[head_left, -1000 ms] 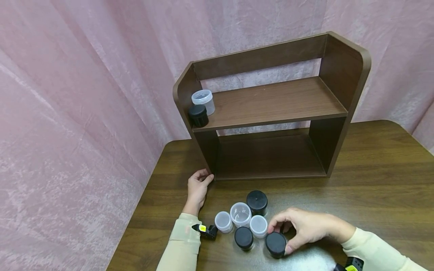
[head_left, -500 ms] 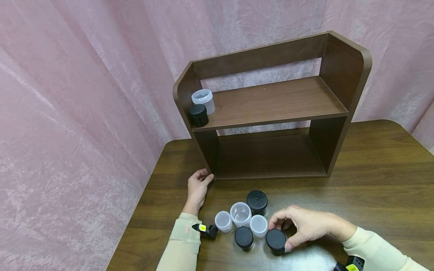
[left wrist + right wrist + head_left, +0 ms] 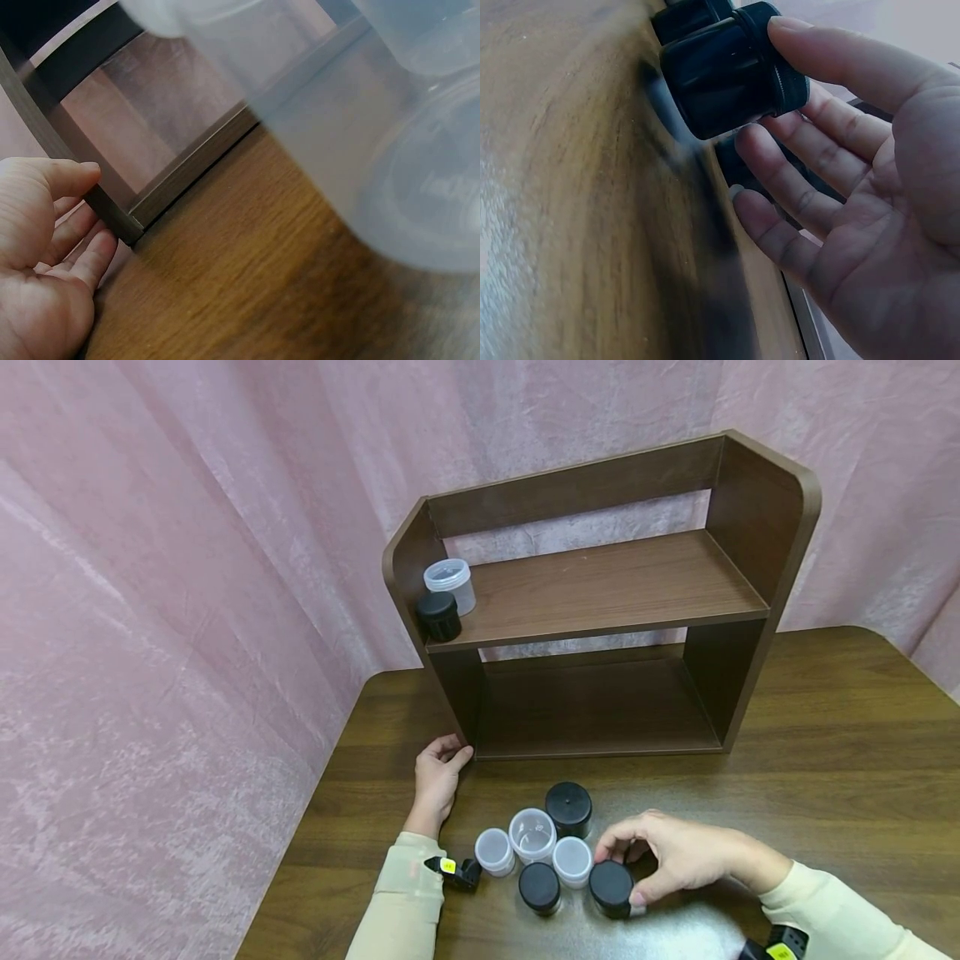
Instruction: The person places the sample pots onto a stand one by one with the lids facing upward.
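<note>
Right fingers: pinching round black plastic jar. Left fingers: gripping brown wooden shelf at lower corner. Beside right fingers: translucent white plastic jar.

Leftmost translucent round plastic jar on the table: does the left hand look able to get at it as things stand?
Probably yes, after releasing the brown wooden shelf: only bare brown tabletop shows between the left hand and that translucent jar.

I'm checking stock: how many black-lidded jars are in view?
4: shelf jar, on the upper shelf; held jar, in the right hand; back jar and front jar, both on the table. None seems hidden.
</note>
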A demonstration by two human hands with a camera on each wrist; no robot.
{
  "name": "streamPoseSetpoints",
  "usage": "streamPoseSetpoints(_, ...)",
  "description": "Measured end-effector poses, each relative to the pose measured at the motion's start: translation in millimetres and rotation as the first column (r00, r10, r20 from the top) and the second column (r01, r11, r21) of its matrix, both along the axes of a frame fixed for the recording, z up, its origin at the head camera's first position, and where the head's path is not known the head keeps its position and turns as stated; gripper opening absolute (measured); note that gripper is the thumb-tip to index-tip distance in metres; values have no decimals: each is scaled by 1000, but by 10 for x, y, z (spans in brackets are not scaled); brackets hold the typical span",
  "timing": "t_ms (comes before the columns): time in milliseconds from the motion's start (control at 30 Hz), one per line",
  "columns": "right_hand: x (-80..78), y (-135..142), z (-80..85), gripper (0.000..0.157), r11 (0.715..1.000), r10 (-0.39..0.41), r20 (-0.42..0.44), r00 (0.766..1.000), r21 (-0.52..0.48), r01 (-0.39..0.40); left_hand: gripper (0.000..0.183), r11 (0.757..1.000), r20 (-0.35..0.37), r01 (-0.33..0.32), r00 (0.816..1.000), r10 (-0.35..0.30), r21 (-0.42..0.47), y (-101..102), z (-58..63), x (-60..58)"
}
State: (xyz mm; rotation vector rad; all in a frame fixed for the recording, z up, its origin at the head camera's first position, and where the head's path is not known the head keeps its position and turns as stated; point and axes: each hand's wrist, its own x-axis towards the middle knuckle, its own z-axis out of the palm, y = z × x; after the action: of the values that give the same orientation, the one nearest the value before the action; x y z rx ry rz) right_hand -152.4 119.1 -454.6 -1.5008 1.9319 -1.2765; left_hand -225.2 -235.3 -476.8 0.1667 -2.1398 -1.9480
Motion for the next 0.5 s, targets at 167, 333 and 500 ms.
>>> streamPoseSetpoints(167, -16, 10, 3, 46, 1000, -6, -14, 1000, -10, 6, 26, 1000, 6, -8, 1000, 8, 10, -64, -179, -110)
streamPoseSetpoints(333, -31, 19, 2, 46, 1000, 2, -2, 1000, -14, -2, 27, 999, -6, -36, 999, 36, 5, -61, -225, -122)
streamPoseSetpoints(500, -42, 42, 5, 44, 1000, -8, 1, 1000, -11, 8, 25, 999, -20, -50, 999, 50, 7, -38, -219, -115)
